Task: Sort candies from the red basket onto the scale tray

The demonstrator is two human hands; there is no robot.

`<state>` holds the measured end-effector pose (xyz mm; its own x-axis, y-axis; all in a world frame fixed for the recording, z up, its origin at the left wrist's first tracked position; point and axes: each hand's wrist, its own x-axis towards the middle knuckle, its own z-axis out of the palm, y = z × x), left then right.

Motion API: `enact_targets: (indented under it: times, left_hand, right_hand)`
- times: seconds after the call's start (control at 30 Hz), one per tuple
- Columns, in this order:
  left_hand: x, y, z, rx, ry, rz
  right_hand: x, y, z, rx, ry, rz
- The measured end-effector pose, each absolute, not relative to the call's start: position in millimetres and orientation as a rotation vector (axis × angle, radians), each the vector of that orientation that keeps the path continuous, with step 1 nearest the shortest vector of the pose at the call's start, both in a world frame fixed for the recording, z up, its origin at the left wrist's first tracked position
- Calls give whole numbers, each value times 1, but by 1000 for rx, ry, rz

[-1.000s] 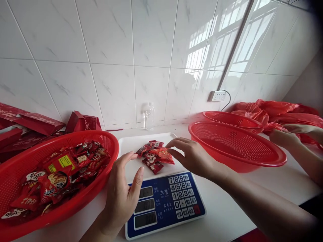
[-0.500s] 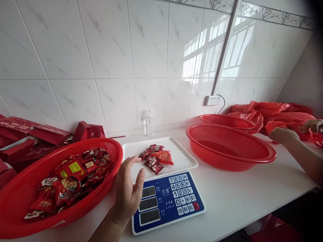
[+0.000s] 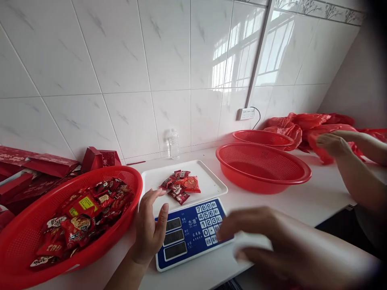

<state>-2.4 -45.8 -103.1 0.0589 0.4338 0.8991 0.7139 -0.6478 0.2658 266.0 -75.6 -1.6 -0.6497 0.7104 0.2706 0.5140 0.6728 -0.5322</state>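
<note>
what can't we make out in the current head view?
All in the head view:
Right hand: finger detail lost to motion blur.
Scale: some lower-right keys covered by the right hand.
Displays: digits too faint and small to read.
Left hand: contact with the pile of packets unclear, fingertip too close to tell.
Left basket: cut off by the left edge; its bottom hidden under packets.

Pkts (image 3: 177, 187) on scale (image 3: 189, 233) (btl (image 3: 174, 146) behind), other pkts (image 3: 80, 227) in L basket (image 3: 138, 183), nearer basket (image 3: 256, 183) R.
</note>
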Motion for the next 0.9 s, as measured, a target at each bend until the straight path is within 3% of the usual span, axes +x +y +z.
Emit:
enact_targets:
  times: [0.17,0.9]
  left_hand:
    - [-4,-44,-101,-2100,-1167,-1595]
    - [0,-46,-95,-2152,-1133,-1513]
  right_hand:
    - [249,0,-31,-955,-2499,226]
    - [222,46,-50,-1069,-2642,254]
